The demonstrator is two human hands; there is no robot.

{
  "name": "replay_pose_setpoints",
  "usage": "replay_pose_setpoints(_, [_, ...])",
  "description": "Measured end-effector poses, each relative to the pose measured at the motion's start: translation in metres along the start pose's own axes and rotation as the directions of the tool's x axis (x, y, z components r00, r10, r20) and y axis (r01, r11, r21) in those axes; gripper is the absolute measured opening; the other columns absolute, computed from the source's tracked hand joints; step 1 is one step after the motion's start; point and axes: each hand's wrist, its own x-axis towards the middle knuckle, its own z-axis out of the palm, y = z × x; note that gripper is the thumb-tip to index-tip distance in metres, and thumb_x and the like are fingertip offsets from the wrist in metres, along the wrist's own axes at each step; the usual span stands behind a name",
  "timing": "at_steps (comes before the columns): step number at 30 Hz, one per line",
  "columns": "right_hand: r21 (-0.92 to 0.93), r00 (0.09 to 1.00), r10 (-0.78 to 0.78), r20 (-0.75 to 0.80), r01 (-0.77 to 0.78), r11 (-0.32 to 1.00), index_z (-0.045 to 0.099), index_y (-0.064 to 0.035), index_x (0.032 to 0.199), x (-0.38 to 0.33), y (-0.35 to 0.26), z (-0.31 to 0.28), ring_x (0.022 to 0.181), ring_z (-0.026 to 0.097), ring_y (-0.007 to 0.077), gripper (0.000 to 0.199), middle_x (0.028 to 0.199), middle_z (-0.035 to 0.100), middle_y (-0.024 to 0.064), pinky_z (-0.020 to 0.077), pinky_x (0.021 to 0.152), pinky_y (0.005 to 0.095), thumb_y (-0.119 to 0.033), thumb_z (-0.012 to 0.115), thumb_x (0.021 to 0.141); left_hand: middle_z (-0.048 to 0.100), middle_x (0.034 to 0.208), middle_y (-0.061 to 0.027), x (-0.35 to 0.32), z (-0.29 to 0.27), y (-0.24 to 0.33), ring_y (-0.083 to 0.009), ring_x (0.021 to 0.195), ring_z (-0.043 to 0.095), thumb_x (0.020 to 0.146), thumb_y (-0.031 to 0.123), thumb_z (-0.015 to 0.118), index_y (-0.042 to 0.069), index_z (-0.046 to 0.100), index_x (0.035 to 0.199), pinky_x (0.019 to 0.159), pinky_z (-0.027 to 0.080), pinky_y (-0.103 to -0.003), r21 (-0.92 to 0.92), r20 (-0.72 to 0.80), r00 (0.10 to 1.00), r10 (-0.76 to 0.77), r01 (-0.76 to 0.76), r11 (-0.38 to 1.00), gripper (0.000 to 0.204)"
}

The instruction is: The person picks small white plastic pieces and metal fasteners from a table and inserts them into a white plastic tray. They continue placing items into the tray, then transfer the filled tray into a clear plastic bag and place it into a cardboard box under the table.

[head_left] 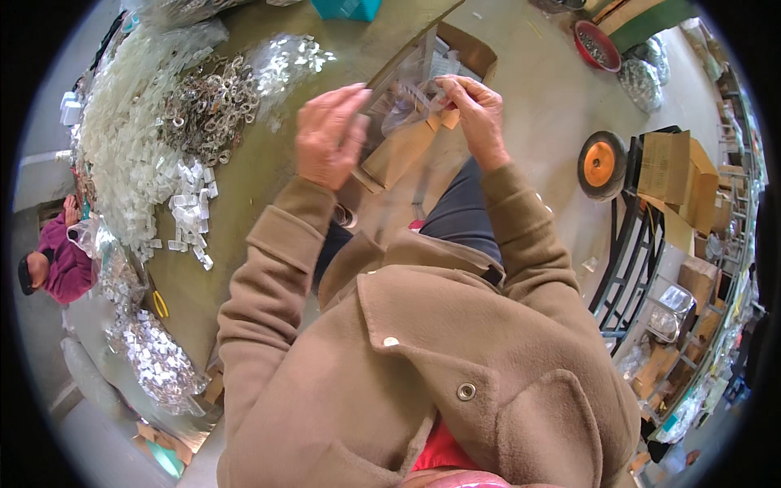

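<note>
Hands in tan coat sleeves meet above a green table (268,175), seen from the person's own head. Left hand (328,137) has its fingers curled around the left edge of a clear plastic bag (404,88), gripping it, back of the hand toward the camera. Right hand (476,114) pinches the bag's top right edge between thumb and fingertips, with a small pale piece caught in the pinch. Clear bag hangs between the two hands, in front of an open cardboard box (411,138) that leans at the table's edge.

Left of the hands, a heap of white plastic strips (130,138) covers the table, with a pile of metal rings (207,106) lying against it. On the floor to the right stands a hand truck with an orange wheel (600,164) carrying cardboard cartons (677,172). Far left, another person in a purple top (61,264) sits low by the table.
</note>
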Motion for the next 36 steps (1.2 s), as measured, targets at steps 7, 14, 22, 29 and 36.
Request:
replay_pose_setpoints(7, [-0.143,0.928,-0.237,0.288,0.287,0.947,0.073,0.0018,0.094,-0.038,-0.09,0.021,0.072,0.058,0.0073,0.016,0.094,0.069,0.0051,0.048,0.064,0.0222,-0.011,0.063,0.094,0.067,0.088,-0.001,0.003,0.019,0.07,-0.0213,0.092,0.064,0.079,0.028,0.074,0.011,0.065,0.094,0.101,0.036,-0.047,-0.22,0.196,0.975,-0.101,0.144,0.965,0.024])
replay_pose_setpoints(14, [-0.099,0.97,-0.112,0.216,0.136,0.986,0.073,0.0016,0.09,-0.057,-0.118,0.073,0.061,0.054,0.0054,0.014,0.077,0.067,0.0014,0.0419,0.052,0.0206,-0.01,0.064,0.091,0.058,0.062,-0.0025,-0.036,-0.049,0.097,-0.0131,0.053,0.056,0.088,0.02,0.067,0.003,0.061,0.086,0.05,0.045,-0.026,-0.461,0.497,0.726,-0.475,0.685,0.564,0.018])
replay_pose_setpoints(22, [0.177,0.845,0.018,0.534,-0.132,0.975,0.071,0.0029,0.087,-0.11,-0.118,0.195,0.063,0.05,0.0027,0.016,0.074,0.066,0.0008,0.0393,0.055,0.0204,-0.011,0.063,0.091,0.062,0.116,-0.0088,-0.088,-0.134,0.097,-0.0134,0.104,0.062,0.1,0.049,0.045,0.003,0.047,0.135,0.077,0.052,-0.027,-0.861,0.376,0.693,-0.615,0.507,0.044,0.058])
replay_pose_setpoints(29, [0.178,0.44,-0.354,0.825,0.392,0.903,0.054,0.0039,0.123,-0.206,-0.115,0.284,0.115,0.046,0.0293,0.061,0.124,0.052,0.0223,0.0346,0.097,0.0487,-0.05,0.042,0.097,0.044,0.139,-0.0131,-0.131,-0.164,0.141,-0.0289,0.13,0.044,0.098,0.06,0.036,0.012,0.028,0.149,0.103,0.042,-0.048,-0.969,-0.042,0.488,-0.872,-0.233,-0.084,0.07])
replay_pose_setpoints(36, [0.517,-0.103,-0.631,0.769,0.681,0.519,0.037,0.003,0.145,-0.248,-0.136,0.318,0.141,0.031,0.0413,0.089,0.148,0.037,0.0264,0.0196,0.116,0.0548,-0.069,0.039,0.092,0.038,0.148,-0.0132,-0.13,-0.238,0.128,-0.0343,0.136,0.038,0.095,0.065,0.035,0.012,0.032,0.147,0.109,0.034,-0.052,-0.634,-0.678,0.486,-0.552,-0.766,0.103,0.074])
